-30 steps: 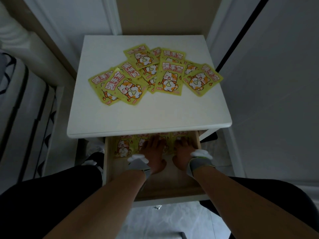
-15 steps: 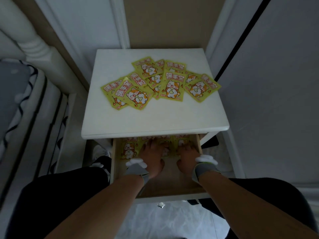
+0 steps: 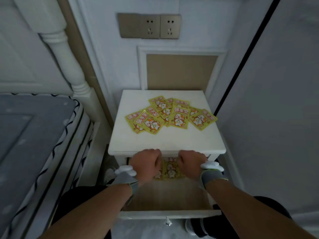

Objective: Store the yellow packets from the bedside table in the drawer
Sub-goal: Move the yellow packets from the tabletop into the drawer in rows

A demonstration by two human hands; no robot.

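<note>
Both hands have drawn back from deep inside the pale wooden drawer (image 3: pixel 165 199) and now sit higher, right at the front lip of the white square bedside table (image 3: pixel 165 142), the head having lifted so that far more wall comes into sight than a second ago. The left hand (image 3: pixel 146 163) and right hand (image 3: pixel 190 163) are curled, knuckles up, and whether the fingers are pinching anything cannot be told, since they tuck under out of sight. Between the two hands lie the glossy yellow cartoon-cat packets already stored (image 3: pixel 170 169), at the back of the drawer and partly under the tabletop. That reads as one batch laid down and the hands coming free for the next. Much work is left: a fanned, overlapping spread of the same yellow packets (image 3: pixel 170 114) is on the surface, toward its rear half, unchanged in layout. The front half of the surface is bare. To the left stands a white turned bedpost (image 3: pixel 69 54) and a grey mattress with dark wavy piping (image 3: pixel 31 135); on the wall above, a brushed-metal double socket plate (image 3: pixel 149 25); the drawer's small knob (image 3: pixel 167 222) points toward the person.
</note>
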